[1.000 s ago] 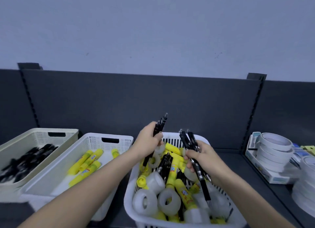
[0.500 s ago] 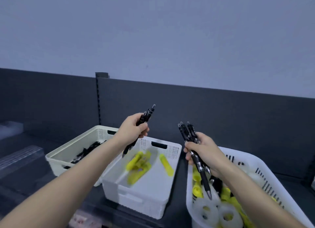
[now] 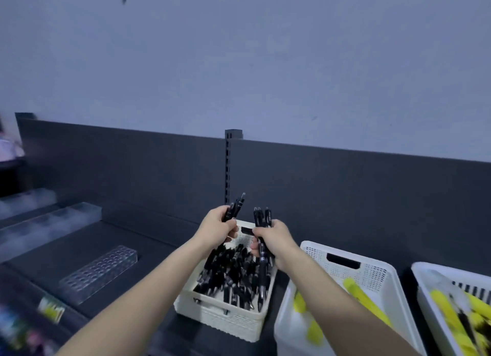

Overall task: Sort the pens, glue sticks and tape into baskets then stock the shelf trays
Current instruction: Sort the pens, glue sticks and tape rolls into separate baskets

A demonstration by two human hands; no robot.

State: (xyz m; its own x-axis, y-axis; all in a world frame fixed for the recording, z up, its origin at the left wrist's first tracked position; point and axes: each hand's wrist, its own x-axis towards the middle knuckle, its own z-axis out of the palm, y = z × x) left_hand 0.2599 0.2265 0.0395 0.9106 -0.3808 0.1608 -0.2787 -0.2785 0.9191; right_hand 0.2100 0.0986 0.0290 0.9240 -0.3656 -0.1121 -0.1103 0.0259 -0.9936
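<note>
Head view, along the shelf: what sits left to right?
Holed tray → pen basket → glue-stick basket → mixed basket. Left hand and right hand, each gripping pens, overlap the pen basket, so omitted.

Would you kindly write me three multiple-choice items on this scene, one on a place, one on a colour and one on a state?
1. The left hand and right hand are above: A. the cream basket; B. a red bucket; C. an open drawer.
2. The glue sticks in the white basket are: A. blue; B. yellow; C. green.
3. The left hand is: A. flat and open; B. resting on a rim; C. gripping black pens.
Answers: 1 A, both hands sit over the cream basket; 2 B, the sticks show bright yellow; 3 C, its fingers curl round a bunch of pens.
</note>
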